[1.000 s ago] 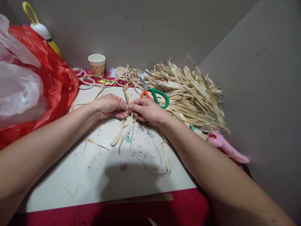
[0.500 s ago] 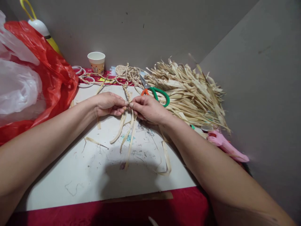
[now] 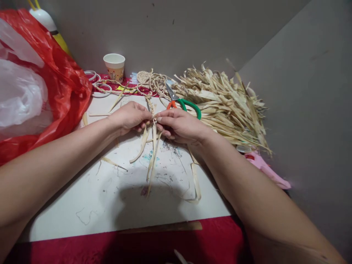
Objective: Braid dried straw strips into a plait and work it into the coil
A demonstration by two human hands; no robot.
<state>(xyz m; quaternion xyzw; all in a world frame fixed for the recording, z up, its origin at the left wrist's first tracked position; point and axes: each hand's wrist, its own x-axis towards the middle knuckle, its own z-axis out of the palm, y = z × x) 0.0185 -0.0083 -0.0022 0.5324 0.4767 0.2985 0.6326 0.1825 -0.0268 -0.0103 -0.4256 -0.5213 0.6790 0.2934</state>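
Grey wall (image 3: 192, 33) behind, left hand (image 3: 134, 116) and right hand (image 3: 178, 124) pinch the braid (image 3: 151, 106) at centre, each grip narrow, apparently keeping its strands tensioned.

Room above white board (image 3: 110, 205), near side; left hand (image 3: 133, 116), right hand (image 3: 178, 126), braid (image 3: 150, 103) block middle; scissors (image 3: 181, 101), leaf heap (image 3: 225, 104) right.

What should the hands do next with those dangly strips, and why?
I'd probably cross one loose strip over its neighbour, close to the fingers: the left hand and right hand meet at the bottom of the braid, and below them the strips hang unbraided.
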